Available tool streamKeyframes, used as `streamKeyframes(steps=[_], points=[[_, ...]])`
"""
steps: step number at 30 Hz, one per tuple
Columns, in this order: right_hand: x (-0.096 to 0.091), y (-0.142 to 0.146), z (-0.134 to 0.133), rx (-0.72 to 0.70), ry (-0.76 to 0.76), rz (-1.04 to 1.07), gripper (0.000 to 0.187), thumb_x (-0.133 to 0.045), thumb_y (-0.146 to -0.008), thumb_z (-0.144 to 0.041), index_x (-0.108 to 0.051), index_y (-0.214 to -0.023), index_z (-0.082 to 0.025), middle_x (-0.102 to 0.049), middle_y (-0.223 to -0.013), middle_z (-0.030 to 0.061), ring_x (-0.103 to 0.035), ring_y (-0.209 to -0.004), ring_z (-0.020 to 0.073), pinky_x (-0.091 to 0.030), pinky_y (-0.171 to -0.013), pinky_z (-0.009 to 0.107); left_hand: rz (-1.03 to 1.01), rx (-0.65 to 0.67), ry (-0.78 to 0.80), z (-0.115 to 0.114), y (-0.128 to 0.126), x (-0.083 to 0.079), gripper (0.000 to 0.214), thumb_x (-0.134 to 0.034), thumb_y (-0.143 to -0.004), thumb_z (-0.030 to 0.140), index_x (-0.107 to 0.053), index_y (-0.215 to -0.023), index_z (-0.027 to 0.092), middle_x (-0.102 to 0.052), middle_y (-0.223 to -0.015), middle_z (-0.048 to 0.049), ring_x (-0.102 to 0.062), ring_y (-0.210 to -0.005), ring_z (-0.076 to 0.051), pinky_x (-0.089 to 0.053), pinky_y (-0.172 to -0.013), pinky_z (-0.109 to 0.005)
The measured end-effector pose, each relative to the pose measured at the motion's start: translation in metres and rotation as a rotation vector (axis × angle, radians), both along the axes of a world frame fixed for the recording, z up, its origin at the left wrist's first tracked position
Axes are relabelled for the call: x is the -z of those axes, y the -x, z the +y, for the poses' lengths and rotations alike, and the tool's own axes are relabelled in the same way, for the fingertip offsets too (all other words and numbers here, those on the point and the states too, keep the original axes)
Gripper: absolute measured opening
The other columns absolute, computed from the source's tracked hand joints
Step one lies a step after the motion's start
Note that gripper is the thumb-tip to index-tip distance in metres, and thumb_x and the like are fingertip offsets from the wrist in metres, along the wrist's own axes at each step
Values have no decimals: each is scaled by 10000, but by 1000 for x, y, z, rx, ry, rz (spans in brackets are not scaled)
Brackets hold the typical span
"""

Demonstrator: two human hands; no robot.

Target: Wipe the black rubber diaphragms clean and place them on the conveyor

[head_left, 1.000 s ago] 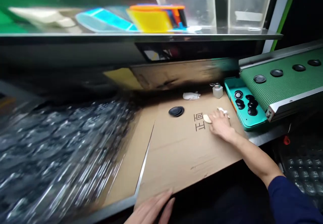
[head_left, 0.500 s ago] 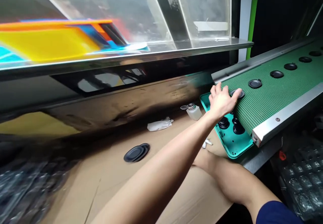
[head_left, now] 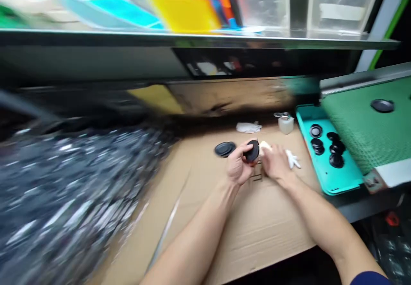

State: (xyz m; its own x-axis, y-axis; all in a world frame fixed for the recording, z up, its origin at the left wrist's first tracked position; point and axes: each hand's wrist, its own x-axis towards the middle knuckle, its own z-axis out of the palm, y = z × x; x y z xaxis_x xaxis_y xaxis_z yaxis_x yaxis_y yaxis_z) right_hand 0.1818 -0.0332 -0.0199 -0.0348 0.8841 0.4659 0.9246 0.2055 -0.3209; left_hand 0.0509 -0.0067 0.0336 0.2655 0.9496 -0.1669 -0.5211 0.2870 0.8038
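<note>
My left hand is closed on a black round disc, held upright over the cardboard sheet. My right hand is right beside it, fingers curled around a small white pad that touches the disc. A short stack of black discs lies flat on the cardboard just left of my hands. The picture is blurred by motion.
A teal tray with several black discs sits to the right, under the end of a green conveyor belt carrying one disc. A small white bottle and a crumpled cloth lie behind. Shiny dark packaging fills the left.
My left hand has come back from the conveyor end with a black disc and now meets my right hand over the cardboard. The view swung left.
</note>
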Motion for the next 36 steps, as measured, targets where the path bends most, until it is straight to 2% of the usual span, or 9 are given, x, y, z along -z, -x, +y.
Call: streamKeyframes(steps=[3, 6, 10, 13, 17, 22, 28, 32, 36], points=[[5, 1, 6, 46, -43, 75, 362, -571, -995, -261, -697, -1318, -160, -635, -1315, 182, -572, -1135, 297, -510, -986, 458, -74, -102, 135, 11, 45, 37, 233, -738, -692, 140, -735, -925, 147, -674, -695, 16, -487, -477, -52, -281, -391, -171], [3, 13, 1, -9, -213, 159, 395, -555, -1019, -335, -676, -1375, -216, -593, -1412, 156, -541, -1247, 303, -469, -1071, 472, -69, -49, 126, 21, 54, 52, 211, -736, -730, 102, -749, -940, 118, -745, -826, -34, -643, -650, -100, -454, -525, -186], [-1, 34, -15, -130, -211, 114, 378, -569, -1015, -357, -702, -1350, -242, -624, -1369, 139, -550, -1193, 301, -475, -1053, 483, -225, 18, 180, 27, 50, 52, 87, -634, -835, 128, -720, -836, 113, -744, -839, -61, -689, -773, -160, -576, -804, -301], [3, 40, -16, -111, -140, 49, 380, -555, -1016, -348, -712, -1340, -227, -626, -1345, 156, -538, -1168, 312, -487, -1028, 495, -348, 72, 252, 24, 52, 50, 203, -545, -943, 222, -695, -840, 132, -732, -839, -81, -706, -826, -201, -584, -879, -360], [8, 38, -11, -87, -116, 56, 403, -534, -1031, -380, -696, -1362, -216, -620, -1318, 164, -539, -1155, 303, -496, -1026, 492, -436, 120, 246, 19, 56, 47, 299, -449, -1015, 276, -695, -919, 137, -753, -946, -116, -722, -1004, -243, -566, -991, -401], [8, 55, -14, -127, -78, -27, 408, -497, -1052, -367, -678, -1384, -214, -597, -1330, 168, -530, -1125, 297, -521, -985, 458, -420, 181, 307, 12, 46, 45, 403, -351, -1068, 312, -706, -1025, 127, -770, -1041, -145, -731, -1082, -257, -544, -1051, -420], [9, 63, -1, 34, -41, -45, 435, -439, -1060, -358, -668, -1392, -193, -577, -1320, 205, -509, -1129, 331, -515, -968, 492, -384, 70, 296, 8, 36, 47, 382, -363, -1084, 298, -699, -1080, 117, -772, -1127, -139, -713, -1163, -229, -514, -1108, -360], [12, 62, -6, -43, -36, -89, 430, -421, -1069, -359, -660, -1395, -213, -579, -1348, 190, -510, -1107, 313, -508, -981, 483, -379, 102, 334, 8, 36, 51, 382, -390, -1077, 345, -704, -1073, 128, -770, -1132, -143, -722, -1151, -247, -534, -1093, -396], [14, 62, -9, 42, -93, -53, 414, -419, -1065, -349, -681, -1355, -210, -608, -1298, 184, -509, -1087, 310, -513, -963, 482, -351, 71, 303, 9, 36, 51, 381, -388, -1079, 307, -715, -1046, 116, -779, -1071, -144, -727, -1127, -235, -546, -1077, -380]])
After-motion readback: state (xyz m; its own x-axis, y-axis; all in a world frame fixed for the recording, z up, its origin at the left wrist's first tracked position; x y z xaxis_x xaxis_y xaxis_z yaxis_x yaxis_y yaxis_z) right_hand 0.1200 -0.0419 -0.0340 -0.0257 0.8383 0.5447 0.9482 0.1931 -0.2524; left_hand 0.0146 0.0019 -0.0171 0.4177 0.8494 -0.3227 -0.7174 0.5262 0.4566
